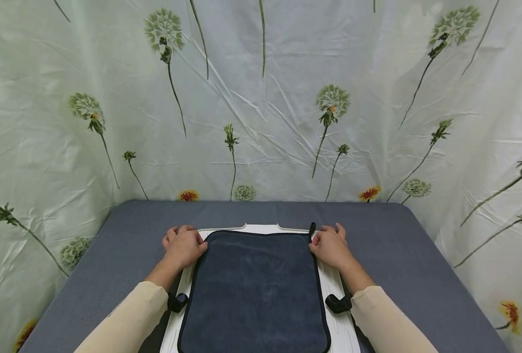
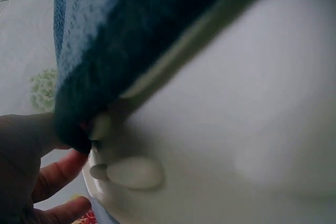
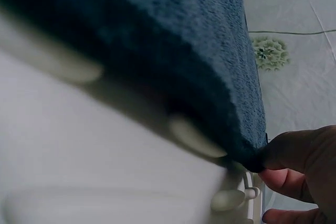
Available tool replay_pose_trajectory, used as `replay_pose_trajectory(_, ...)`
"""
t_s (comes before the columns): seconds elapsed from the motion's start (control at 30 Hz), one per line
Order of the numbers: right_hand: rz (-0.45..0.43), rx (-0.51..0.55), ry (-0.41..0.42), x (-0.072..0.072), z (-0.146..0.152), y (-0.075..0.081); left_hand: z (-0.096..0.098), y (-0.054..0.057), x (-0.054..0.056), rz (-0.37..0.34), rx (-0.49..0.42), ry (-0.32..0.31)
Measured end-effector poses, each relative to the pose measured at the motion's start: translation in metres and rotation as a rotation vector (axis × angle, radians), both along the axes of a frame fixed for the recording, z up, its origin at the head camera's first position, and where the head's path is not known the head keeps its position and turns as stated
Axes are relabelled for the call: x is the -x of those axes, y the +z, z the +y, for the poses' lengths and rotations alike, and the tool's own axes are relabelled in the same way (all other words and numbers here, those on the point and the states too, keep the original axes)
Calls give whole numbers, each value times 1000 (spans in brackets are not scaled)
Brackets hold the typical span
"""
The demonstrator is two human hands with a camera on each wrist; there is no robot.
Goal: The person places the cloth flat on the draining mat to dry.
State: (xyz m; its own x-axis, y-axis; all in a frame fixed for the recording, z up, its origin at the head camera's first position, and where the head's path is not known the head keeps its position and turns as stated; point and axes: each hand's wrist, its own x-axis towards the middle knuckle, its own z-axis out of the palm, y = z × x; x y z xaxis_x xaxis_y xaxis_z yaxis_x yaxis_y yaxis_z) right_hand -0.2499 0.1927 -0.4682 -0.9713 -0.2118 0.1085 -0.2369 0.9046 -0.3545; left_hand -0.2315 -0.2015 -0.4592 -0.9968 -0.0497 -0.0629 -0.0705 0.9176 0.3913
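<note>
A dark blue cloth (image 1: 256,289) with black edging, like a small towel, lies spread over a white plastic board-like piece (image 1: 261,229). My left hand (image 1: 185,247) pinches its far left corner between thumb and fingers. At the far right corner, beside a black hanging loop (image 1: 312,229), my right hand (image 1: 331,246) pinches the edge. In the left wrist view, the blue cloth (image 2: 94,51) is slightly raised above the white surface (image 2: 252,108). Rounded pale bumps (image 3: 228,200) show under the cloth's edge in the right wrist view. Most of the white piece is covered.
A grey-covered table (image 1: 419,294) extends around the white piece on both sides. Behind it hangs a pale curtain (image 1: 261,108) with dandelion prints. Black wrist cameras (image 1: 338,304) sit below both hands, over the white piece's side edges.
</note>
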Motion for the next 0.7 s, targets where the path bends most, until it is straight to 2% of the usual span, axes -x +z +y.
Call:
replay_pose_trajectory(0.17, 19, 21, 23, 4, 3, 1, 0, -1, -1, 42, -10, 6)
replay_pose_trajectory(0.5, 24, 75, 10, 10, 5, 2, -4, -6, 0, 94, -82, 30)
replay_pose_trajectory(0.7, 0, 72, 4, 16, 4, 3, -6, -8, 3, 103, -85, 52)
